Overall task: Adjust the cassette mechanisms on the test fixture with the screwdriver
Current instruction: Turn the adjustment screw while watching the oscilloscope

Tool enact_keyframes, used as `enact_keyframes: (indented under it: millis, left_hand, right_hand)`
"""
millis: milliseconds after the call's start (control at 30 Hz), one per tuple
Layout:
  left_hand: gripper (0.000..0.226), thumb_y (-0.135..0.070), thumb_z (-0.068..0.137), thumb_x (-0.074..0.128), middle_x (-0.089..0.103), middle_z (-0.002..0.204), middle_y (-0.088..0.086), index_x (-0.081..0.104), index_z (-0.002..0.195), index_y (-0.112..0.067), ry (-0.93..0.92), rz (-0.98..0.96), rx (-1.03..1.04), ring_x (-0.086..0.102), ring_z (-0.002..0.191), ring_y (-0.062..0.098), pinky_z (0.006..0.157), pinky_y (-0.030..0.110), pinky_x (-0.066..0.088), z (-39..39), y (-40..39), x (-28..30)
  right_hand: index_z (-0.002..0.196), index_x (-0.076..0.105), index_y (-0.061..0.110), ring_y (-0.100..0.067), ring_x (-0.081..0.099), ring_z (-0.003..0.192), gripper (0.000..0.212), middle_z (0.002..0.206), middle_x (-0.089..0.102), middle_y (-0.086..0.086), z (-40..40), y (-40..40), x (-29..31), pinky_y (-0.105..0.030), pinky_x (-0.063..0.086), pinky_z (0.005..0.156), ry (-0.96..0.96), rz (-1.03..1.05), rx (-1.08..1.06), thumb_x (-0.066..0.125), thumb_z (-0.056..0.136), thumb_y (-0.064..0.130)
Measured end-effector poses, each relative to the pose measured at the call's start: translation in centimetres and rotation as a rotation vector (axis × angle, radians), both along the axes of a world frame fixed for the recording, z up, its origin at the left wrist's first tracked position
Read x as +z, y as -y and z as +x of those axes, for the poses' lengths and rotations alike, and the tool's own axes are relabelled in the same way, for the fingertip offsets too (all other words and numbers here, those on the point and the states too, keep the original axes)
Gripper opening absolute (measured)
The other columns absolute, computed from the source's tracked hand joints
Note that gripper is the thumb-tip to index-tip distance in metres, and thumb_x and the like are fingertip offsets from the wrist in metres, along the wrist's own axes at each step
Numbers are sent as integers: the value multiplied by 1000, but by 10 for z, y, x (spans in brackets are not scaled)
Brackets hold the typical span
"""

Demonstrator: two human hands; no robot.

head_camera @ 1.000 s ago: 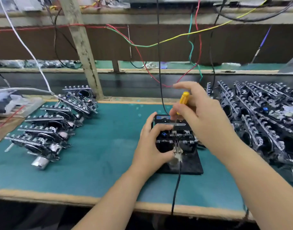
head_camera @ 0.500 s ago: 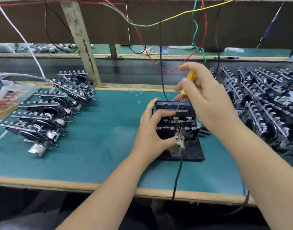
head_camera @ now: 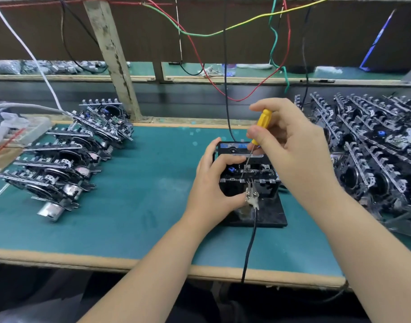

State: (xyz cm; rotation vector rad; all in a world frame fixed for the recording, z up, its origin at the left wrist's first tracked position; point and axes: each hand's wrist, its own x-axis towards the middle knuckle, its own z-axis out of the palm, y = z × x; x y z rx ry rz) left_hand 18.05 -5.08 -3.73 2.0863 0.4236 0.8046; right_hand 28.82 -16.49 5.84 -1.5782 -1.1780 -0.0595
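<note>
Little has changed: the screwdriver (head_camera: pixel 263 120) is still pinched by the right hand (head_camera: pixel 290 145), the cassette mechanism (head_camera: pixel 246 176) still gripped by the left hand (head_camera: pixel 214 190). No writing can be read.

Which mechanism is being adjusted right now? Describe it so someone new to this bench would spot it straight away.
On the green mat, look between the row of mechanisms on the left and the pile on the right. The mechanism stands on a black plate in the middle. Unlike the others, it is held by the left hand, with the screwdriver in it and a clip on its front.
</note>
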Motion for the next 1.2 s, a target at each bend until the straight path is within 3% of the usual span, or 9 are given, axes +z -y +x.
enact_keyframes:
  millis: [100,167,300,500,633,767,1033,1200]
  left_hand:
    - [71,-16,64,92,15,165,-17,56,113,-53,24,3,-2,19,148,-5,112,24,33,0,0,1]
    - [70,-15,64,92,17,165,-12,57,113,-50,38,13,-1,15,149,-7,115,30,34,0,0,0]
    - [69,-22,63,91,7,160,-32,55,113,-53,40,10,-14,20,148,-6,114,28,34,0,-2,-2]
    - [72,-22,63,92,6,159,-37,54,115,-54,7,12,-6,23,148,-3,112,26,35,-1,-3,0]
    - [72,-23,61,92,11,160,-34,56,114,-57,53,18,-10,27,148,1,110,32,39,-1,-4,-5]
    - [68,-27,59,93,18,162,-27,62,114,-51,94,-2,-16,37,146,10,103,47,49,1,-6,-9]
    - [66,-48,51,92,23,161,-26,66,111,-52,120,-13,-25,40,143,7,103,48,50,5,-9,-10]
    - [65,-40,52,90,19,159,-33,64,111,-54,97,-51,-29,40,144,11,106,52,47,4,-5,-2]
  right_hand:
    - [131,55,30,-15,68,85,45,89,67,7,-6,1,-6,-35,58,78,52,-35,27,69,93,12]
    - [136,52,37,-17,69,83,52,88,66,8,-6,3,-12,-38,59,79,34,-37,46,69,94,12]
    - [129,51,52,-20,74,81,51,95,72,7,-4,5,-16,-48,61,77,-36,107,-3,69,94,19]
    - [128,52,50,-19,74,79,48,88,71,6,0,0,-14,-49,61,77,-30,25,-7,67,96,19]
    - [130,50,54,-21,70,76,41,86,68,5,-4,0,-13,-48,60,73,-16,9,-30,64,98,34]
    - [131,48,58,-21,69,77,49,88,67,6,-1,1,-11,-44,59,74,-36,-29,-6,64,95,28]
    - [129,47,57,-21,66,79,51,91,66,7,1,1,-4,-42,58,77,10,-56,10,58,95,22]
    - [127,48,60,-21,68,78,49,91,67,7,0,4,-6,-41,60,75,-3,-35,1,58,93,27]
